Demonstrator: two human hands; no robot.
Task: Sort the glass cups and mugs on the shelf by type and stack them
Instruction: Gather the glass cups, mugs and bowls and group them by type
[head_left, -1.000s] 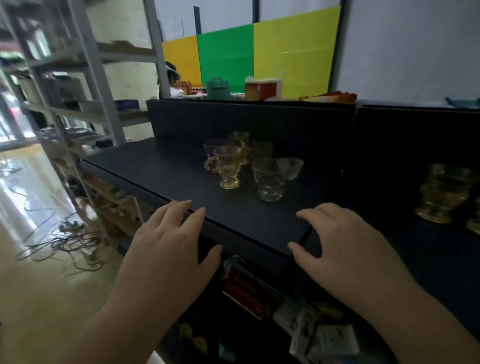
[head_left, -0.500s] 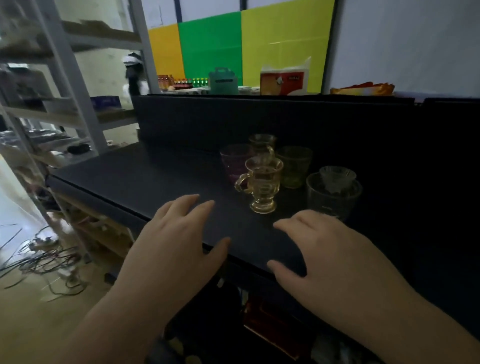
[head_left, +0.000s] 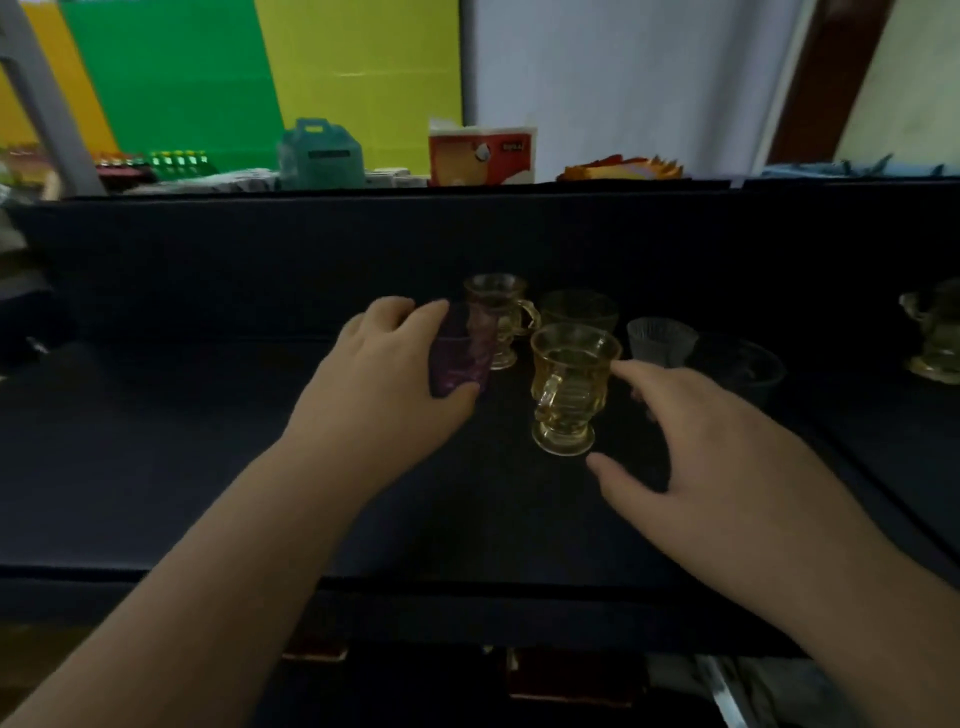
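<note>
Our left hand (head_left: 387, 384) wraps the purple cup (head_left: 460, 356) on the shelf (head_left: 182, 447), likely to pull it from the cluster. Our right hand (head_left: 696, 441) hovers spread beside the amber mug (head_left: 569, 387), holding nothing, ready to take it.

Green panel (head_left: 171, 83), yellow panel (head_left: 363, 78), white wall (head_left: 623, 78), dim light
</note>
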